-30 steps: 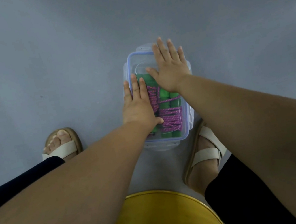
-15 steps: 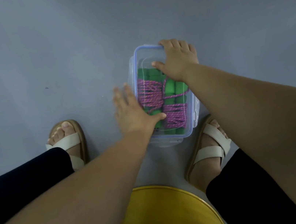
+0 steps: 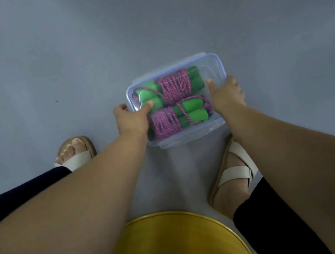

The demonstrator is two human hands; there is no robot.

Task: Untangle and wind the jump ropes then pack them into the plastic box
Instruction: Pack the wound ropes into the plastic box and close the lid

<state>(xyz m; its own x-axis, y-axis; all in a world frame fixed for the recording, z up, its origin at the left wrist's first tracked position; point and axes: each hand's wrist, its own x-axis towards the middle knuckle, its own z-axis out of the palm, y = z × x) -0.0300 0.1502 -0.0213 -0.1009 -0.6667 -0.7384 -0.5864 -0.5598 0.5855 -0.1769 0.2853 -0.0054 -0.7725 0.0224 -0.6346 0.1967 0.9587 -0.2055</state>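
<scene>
Your left hand [image 3: 133,122] and right hand [image 3: 229,96] each grasp one end of the lidded clear rectangular plastic box [image 3: 212,63], which contains two wound purple jump ropes [image 3: 174,86] with green handles, over the grey floor [image 3: 64,55].

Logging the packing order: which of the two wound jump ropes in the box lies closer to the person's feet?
The near bundle, along the plastic box's near wall, its purple winding at the left end; the far bundle is wound mid-length.

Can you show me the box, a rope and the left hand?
box [image 3: 213,67], head view, bare right end of its lid.
rope [image 3: 175,86], head view, purple winding of the farther bundle.
left hand [image 3: 132,121], head view, its back.
</scene>
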